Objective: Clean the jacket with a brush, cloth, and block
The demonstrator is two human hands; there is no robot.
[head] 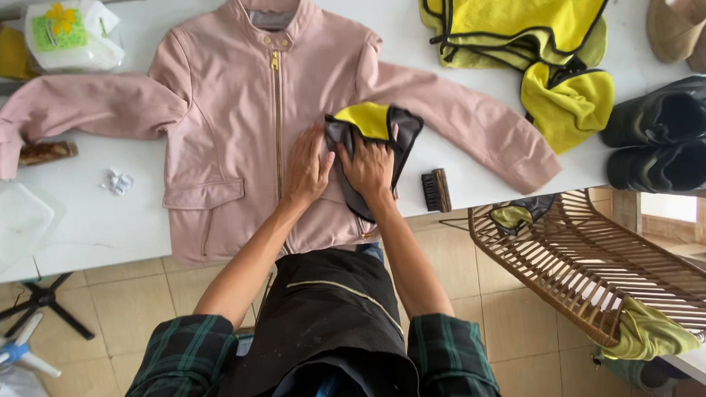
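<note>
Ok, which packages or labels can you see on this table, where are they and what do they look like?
White plastic packet: far left of the table, above the jacket's sleeve; soft, crumpled, with a green and yellow label.
Grey label: inside the collar of the pink jacket; small rectangle.

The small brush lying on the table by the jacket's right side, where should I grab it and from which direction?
Take the small brush by its narrow wooden back, fingers pinching across the two long sides, coming straight down from above. It lies flat near the table edge, clear of the right hand and the pink jacket, so nothing blocks a top approach.
</note>
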